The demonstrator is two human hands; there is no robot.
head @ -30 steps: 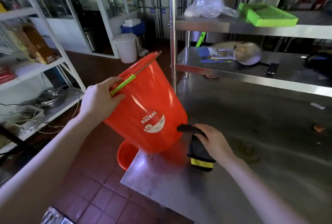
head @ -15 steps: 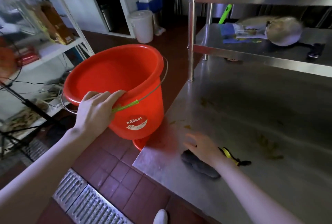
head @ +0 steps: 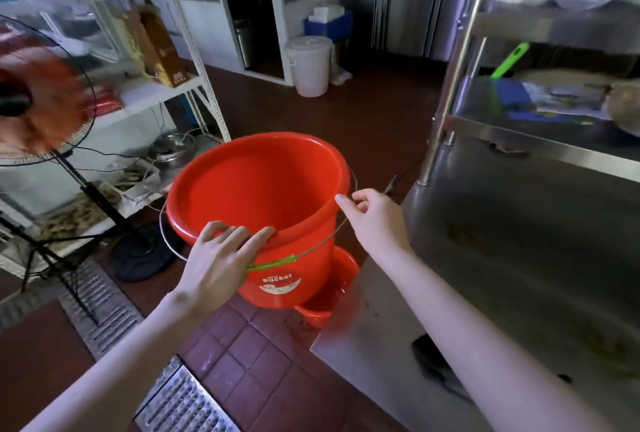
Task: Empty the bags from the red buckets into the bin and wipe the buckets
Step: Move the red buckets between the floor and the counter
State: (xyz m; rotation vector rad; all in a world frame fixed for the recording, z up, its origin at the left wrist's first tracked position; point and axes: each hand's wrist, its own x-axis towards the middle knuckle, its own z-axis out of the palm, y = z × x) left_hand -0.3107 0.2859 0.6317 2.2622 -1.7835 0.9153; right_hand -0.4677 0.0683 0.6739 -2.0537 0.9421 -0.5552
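An empty red bucket point(head: 263, 196) hangs upright in the air, left of the steel table's corner point(head: 349, 338). My left hand point(head: 218, 258) grips its near rim, just above the green grip of the wire handle point(head: 273, 262). At the bucket's right rim, my right hand point(head: 372, 220) has its fingers curled at the wire handle. A second red bucket point(head: 327, 300) stands on the floor right under the held one, mostly hidden. A dark cloth point(head: 427, 357) lies on the table, partly under my right forearm.
A running pedestal fan point(head: 38, 102) stands at the left, with a metal floor drain grate point(head: 100, 307) beside its base. A white lidded bin point(head: 310, 64) sits far back on the tiled floor. The steel rack's post point(head: 450, 92) rises just right of the bucket.
My right hand left the cloth on the table and came up to the bucket's right rim. The bucket, tipped a second ago, is upright and has shifted right over the lower bucket.
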